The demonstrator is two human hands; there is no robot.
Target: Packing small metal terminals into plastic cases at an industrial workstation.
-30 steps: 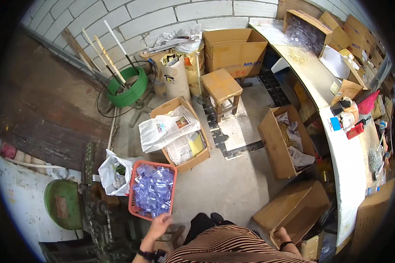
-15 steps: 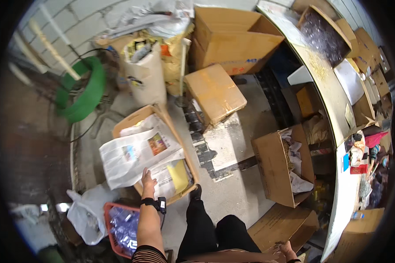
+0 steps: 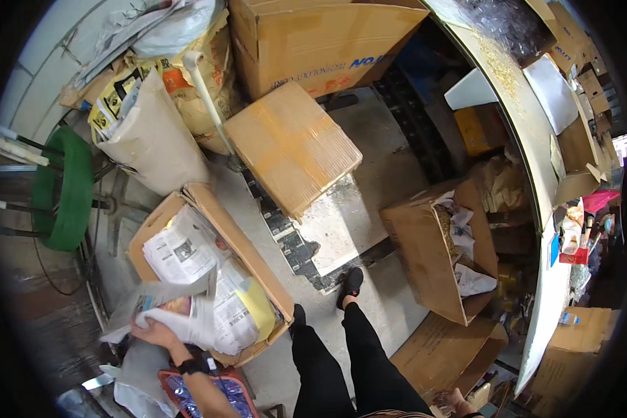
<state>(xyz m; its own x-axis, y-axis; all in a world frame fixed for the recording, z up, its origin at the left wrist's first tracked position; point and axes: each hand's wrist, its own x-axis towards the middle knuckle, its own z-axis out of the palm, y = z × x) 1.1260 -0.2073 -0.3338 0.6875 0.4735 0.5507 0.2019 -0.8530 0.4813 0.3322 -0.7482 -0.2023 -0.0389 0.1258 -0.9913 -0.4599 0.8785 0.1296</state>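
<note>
My left hand (image 3: 155, 334) is closed on the edge of a newspaper sheet (image 3: 134, 304), which is blurred and lifted at the near left side of a long open carton (image 3: 251, 268). More newspapers (image 3: 184, 247) lie in this carton, with a yellow sheet (image 3: 258, 310) at its near right. At the lower edge, my right hand (image 3: 456, 402) hangs beside an open cardboard box (image 3: 442, 355). Its fingers look loosely apart and nothing is plainly held in them, though the hand is partly cut off.
A red basket of clear purplish plastic pieces (image 3: 237, 393) stands below my left forearm. A taped carton (image 3: 292, 143) sits ahead, with a larger box (image 3: 320, 52) behind it. Another box (image 3: 418, 251) with paper inside stands at right, beside a long table (image 3: 536, 153). A green ring (image 3: 66, 188) is far left.
My left hand has moved left and nearer, drawing the newspaper sheet off the carton and baring other newspapers. My view has shifted, and a second foot has come into sight.
</note>
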